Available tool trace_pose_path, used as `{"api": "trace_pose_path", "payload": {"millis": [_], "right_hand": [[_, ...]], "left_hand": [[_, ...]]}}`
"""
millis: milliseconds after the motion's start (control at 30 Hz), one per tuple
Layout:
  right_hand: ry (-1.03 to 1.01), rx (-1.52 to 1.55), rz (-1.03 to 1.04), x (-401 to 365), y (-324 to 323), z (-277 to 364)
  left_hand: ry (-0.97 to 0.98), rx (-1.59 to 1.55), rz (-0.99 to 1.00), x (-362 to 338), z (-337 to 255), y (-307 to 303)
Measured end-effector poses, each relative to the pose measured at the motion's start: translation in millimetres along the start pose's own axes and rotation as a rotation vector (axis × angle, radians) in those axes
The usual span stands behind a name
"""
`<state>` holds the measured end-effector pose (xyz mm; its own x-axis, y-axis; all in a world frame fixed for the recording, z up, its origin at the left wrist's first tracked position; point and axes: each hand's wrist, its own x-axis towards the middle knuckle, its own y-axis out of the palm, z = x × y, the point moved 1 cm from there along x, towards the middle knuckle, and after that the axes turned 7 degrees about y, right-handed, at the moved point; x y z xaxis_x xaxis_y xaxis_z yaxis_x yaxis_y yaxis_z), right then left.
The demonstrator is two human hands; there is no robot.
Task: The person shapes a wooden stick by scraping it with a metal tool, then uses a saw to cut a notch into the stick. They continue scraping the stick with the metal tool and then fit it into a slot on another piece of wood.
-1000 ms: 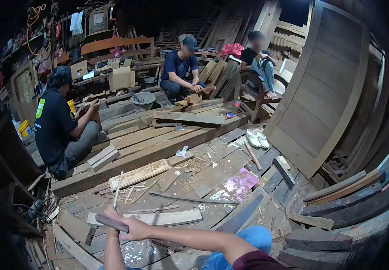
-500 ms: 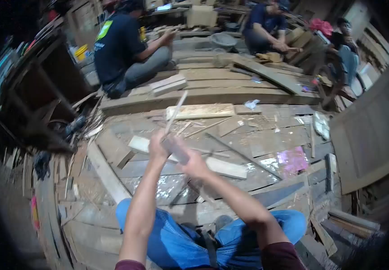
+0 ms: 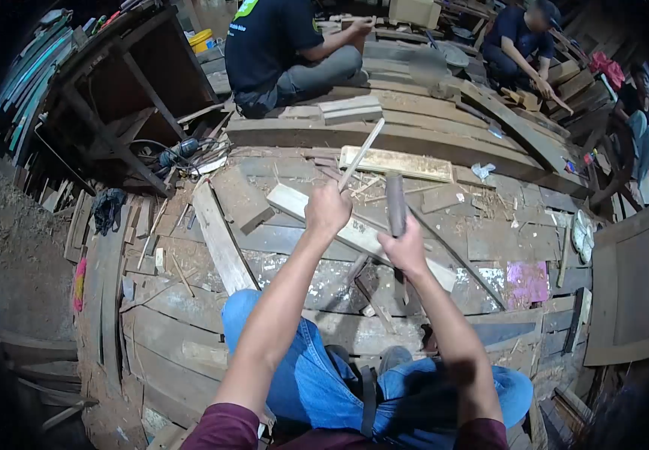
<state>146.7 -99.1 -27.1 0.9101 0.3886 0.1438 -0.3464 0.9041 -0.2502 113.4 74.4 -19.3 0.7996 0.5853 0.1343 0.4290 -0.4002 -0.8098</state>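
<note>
My left hand [image 3: 329, 209] is closed around the lower end of a thin pale wooden stick [image 3: 362, 153], which slants up and to the right. In my right hand [image 3: 405, 247] is a short grey-brown block [image 3: 395, 204], held upright with its top end free. The stick and the block are apart. Beneath both hands a long pale board [image 3: 358, 235] lies diagonally on the floor. Another pale board [image 3: 217, 234] lies to the left, beside my knee.
Across the front runs a thick beam [image 3: 429, 152], with a yellowish plank [image 3: 407, 165] before it. One person [image 3: 275, 45] sits beyond it, and another [image 3: 519, 52] crouches at the back right. A wooden cabinet frame [image 3: 125, 97] stands left; a panel [image 3: 628, 292] leans right.
My hands have moved apart: the stick and block were close together and now stand separately, the block turned upright. The view has shifted, so the surroundings appear further right.
</note>
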Motion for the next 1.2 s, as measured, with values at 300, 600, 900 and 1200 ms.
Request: {"api": "trace_pose_path", "payload": {"millis": [300,600,900,1200], "right_hand": [[0.49,-0.169,0.042,29.1,-30.0,-19.6],[0.096,-0.436,0.182,53.0,-81.8,74.7],[0.631,0.052,0.427,16.3,-133.8,63.9],[0.573,-0.309,0.3,0.5,-151.6,14.5]], "left_hand": [[0.084,-0.254,-0.065,-3.5,4.7,9.3],[0.091,-0.357,0.256,-25.7,-23.3,4.3],[0.09,-0.332,0.271,-30.8,-18.1,17.1],[0.169,-0.346,0.14,-37.2,-17.2,15.8]]}}
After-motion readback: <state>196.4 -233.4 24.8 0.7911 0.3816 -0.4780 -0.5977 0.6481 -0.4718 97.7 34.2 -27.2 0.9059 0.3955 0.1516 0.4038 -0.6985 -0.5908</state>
